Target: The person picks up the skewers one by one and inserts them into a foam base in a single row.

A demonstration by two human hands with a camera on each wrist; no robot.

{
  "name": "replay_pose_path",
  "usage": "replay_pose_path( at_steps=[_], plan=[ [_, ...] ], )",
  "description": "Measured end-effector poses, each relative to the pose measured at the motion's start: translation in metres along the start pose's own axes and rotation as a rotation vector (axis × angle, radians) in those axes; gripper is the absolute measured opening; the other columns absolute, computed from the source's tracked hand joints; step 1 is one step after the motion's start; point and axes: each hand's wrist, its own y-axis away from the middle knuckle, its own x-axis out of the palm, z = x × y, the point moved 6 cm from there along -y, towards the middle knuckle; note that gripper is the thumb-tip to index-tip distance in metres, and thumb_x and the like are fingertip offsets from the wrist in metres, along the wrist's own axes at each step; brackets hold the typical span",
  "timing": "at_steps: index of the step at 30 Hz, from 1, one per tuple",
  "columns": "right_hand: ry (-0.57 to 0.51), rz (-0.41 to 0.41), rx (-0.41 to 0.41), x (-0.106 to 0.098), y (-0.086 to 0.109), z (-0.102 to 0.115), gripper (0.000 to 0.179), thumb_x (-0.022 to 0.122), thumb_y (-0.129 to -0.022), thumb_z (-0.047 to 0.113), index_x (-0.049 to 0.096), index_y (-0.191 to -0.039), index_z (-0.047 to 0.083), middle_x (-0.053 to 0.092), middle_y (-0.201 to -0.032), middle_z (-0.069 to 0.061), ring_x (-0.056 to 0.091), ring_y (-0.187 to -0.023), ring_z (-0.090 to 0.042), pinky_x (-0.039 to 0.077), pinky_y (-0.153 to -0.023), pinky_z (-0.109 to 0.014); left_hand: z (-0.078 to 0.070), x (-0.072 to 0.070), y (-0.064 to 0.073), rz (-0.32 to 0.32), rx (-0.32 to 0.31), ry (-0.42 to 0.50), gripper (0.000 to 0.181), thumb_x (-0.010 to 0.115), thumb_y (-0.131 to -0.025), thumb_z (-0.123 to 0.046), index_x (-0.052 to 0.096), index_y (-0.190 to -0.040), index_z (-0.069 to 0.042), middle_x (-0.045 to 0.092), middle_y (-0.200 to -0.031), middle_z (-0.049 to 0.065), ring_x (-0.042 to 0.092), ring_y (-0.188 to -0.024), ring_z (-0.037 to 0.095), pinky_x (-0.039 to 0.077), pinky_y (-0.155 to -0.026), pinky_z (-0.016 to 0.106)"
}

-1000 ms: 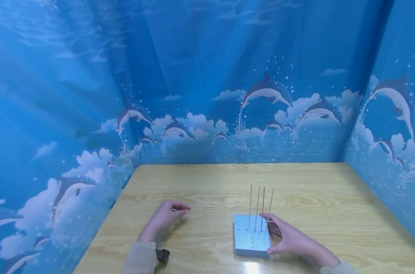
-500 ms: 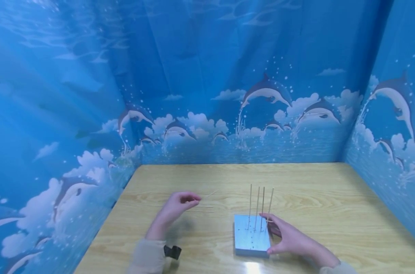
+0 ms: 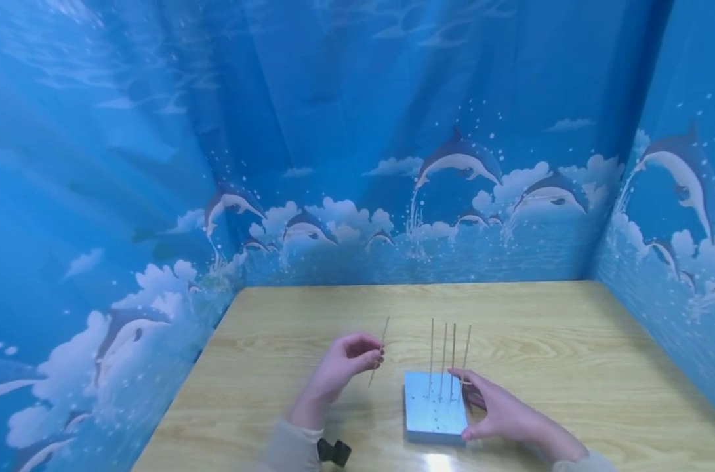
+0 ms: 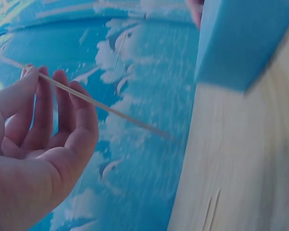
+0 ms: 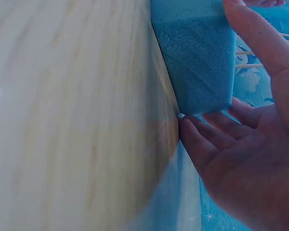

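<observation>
My left hand (image 3: 346, 364) pinches a thin wooden stick (image 3: 386, 331) between thumb and fingertips, above the table and left of a blue foam block (image 3: 419, 410). In the left wrist view the stick (image 4: 111, 110) slants across the fingers, and the foam block (image 4: 245, 48) is beyond it. My right hand (image 3: 502, 406) grips the block's right side, thumb near the front corner and fingers farther back. Several thin sticks (image 3: 431, 347) stand upright in the block, whose top has small dark holes. In the right wrist view, fingers touch the foam block (image 5: 197, 62) low down.
Two loose sticks (image 4: 212, 209) lie on the wooden table (image 3: 511, 314), left of the block. Blue curtains (image 3: 346, 164) printed with dolphins close off the back and sides. A dark strap piece (image 3: 334, 452) is on the left wrist.
My left hand has lifted a stick from the table and moved right toward the block, the stick turning from flat to nearly upright. My right hand and the block stay in place.
</observation>
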Motion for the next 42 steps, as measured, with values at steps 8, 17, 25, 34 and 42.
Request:
replay_pose_path(
  at_steps=[8, 17, 25, 34, 42],
  plan=[
    [0.009, -0.002, 0.002, -0.001, 0.001, 0.001, 0.114, 0.088, -0.066, 0.033, 0.023, -0.149, -0.01, 0.028, -0.151, -0.038, 0.04, -0.134, -0.053, 0.042, -0.109, -0.019, 0.004, 0.028, -0.007, -0.064, -0.015, 0.172, 0.024, 0.067, -0.091, -0.006, 0.063, -0.112, 0.003, 0.069, -0.105, 0.008, 0.068, -0.097, 0.017, 0.058, -0.096, 0.037],
    [0.009, 0.005, 0.012, -0.001, 0.002, 0.0, 0.113, 0.087, -0.067, 0.032, 0.022, -0.15, -0.008, 0.027, -0.153, -0.036, 0.04, -0.135, -0.052, 0.044, -0.111, -0.029, 0.001, 0.047, -0.011, -0.097, -0.045, 0.23, 0.026, 0.067, -0.09, -0.007, 0.062, -0.113, 0.004, 0.069, -0.106, 0.012, 0.069, -0.097, 0.019, 0.059, -0.094, 0.039],
    [-0.015, 0.012, 0.009, 0.001, 0.002, -0.001, 0.113, 0.087, -0.068, 0.031, 0.022, -0.15, -0.009, 0.027, -0.152, -0.036, 0.04, -0.135, -0.051, 0.044, -0.111, -0.03, 0.002, 0.061, -0.013, -0.088, -0.071, 0.195, 0.023, 0.067, -0.091, -0.007, 0.065, -0.112, 0.001, 0.07, -0.104, 0.01, 0.07, -0.094, 0.019, 0.061, -0.089, 0.038],
    [0.005, -0.006, 0.013, -0.001, 0.001, 0.0, 0.114, 0.088, -0.067, 0.032, 0.022, -0.15, -0.009, 0.027, -0.153, -0.036, 0.04, -0.135, -0.052, 0.044, -0.111, -0.032, 0.005, 0.062, -0.018, -0.114, -0.103, 0.147, 0.021, 0.068, -0.091, -0.009, 0.067, -0.111, -0.003, 0.07, -0.107, 0.01, 0.07, -0.095, 0.018, 0.062, -0.088, 0.036],
    [-0.002, 0.005, 0.008, 0.0, 0.002, -0.001, 0.11, 0.087, -0.069, 0.03, 0.022, -0.15, -0.009, 0.027, -0.153, -0.036, 0.04, -0.135, -0.051, 0.043, -0.111, -0.025, 0.01, 0.065, -0.016, -0.112, -0.111, 0.135, 0.021, 0.067, -0.091, -0.011, 0.067, -0.111, -0.005, 0.07, -0.107, 0.009, 0.069, -0.096, 0.017, 0.061, -0.089, 0.036]
  ],
)
